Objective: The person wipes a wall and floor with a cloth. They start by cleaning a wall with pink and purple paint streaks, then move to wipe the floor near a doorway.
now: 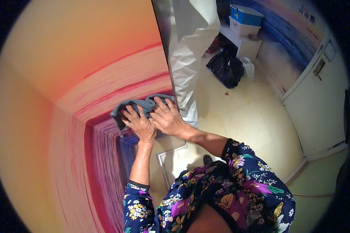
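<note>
My left hand (141,126) and my right hand (169,119) lie side by side, spread over a crumpled grey cloth (147,105). Both hold it pressed against a wall (119,67) painted or printed with a sunset scene in orange, pink, red and purple. The cloth lies over the dark red and purple bands, near the wall's right-hand edge. Its left end sticks out past my left fingers, and a corner hangs down below them. My right fingertips are close to that dark vertical edge.
Creased white sheeting (188,52) hangs just right of the wall edge. On the floor (245,116) sit a black plastic bag (226,68), a white bag (247,67) and a small red bit (227,93). Two lidded boxes, blue (245,16) above white (242,28), stand on a white bench (248,46). A door (315,110) is at right.
</note>
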Tool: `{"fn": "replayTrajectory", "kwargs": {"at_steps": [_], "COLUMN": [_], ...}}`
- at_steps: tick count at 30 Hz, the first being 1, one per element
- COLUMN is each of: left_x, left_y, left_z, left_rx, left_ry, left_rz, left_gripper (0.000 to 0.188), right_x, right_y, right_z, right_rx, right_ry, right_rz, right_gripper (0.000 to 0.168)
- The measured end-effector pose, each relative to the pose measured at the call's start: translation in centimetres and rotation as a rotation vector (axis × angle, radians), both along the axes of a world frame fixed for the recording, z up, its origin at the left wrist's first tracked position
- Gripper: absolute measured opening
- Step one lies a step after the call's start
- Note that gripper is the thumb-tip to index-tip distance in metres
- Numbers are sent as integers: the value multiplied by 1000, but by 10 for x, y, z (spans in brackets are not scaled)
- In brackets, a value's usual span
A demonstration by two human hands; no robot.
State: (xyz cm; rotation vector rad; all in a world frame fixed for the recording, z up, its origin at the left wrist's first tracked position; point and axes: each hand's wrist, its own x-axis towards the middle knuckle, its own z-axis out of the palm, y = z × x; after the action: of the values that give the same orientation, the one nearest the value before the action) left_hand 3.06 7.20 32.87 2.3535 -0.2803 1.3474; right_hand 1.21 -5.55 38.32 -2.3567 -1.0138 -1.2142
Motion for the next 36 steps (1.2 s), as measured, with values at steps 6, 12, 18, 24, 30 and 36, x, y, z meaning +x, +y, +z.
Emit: {"fn": "replayTrajectory", "kwargs": {"at_steps": [6, 12, 18, 24, 30, 36], "left_x": [3, 31, 48, 17, -33, -15], "left_y": [9, 44, 51, 51, 20, 26], "left_z": [17, 195, 230, 94, -20, 26], "left_rx": [51, -49, 44, 100, -27, -42], "left_ry": [-15, -227, -534, -233, 164, -18], "left_rz": [11, -22, 202, 193, -54, -70], "left_gripper": [69, 47, 64, 78, 64, 59], "right_x": [9, 47, 74, 18, -11, -3], "right_y": [-5, 39, 44, 32, 2, 7], "right_z": [24, 165, 202, 79, -15, 25], "right_rx": [-43, 149, 220, 17, -88, -7], "right_ry": [-29, -509, -799, -250, 129, 31], "right_rz": [122, 102, 193, 81, 170, 189], "right_gripper": [22, 20, 30, 22, 27, 30]}}
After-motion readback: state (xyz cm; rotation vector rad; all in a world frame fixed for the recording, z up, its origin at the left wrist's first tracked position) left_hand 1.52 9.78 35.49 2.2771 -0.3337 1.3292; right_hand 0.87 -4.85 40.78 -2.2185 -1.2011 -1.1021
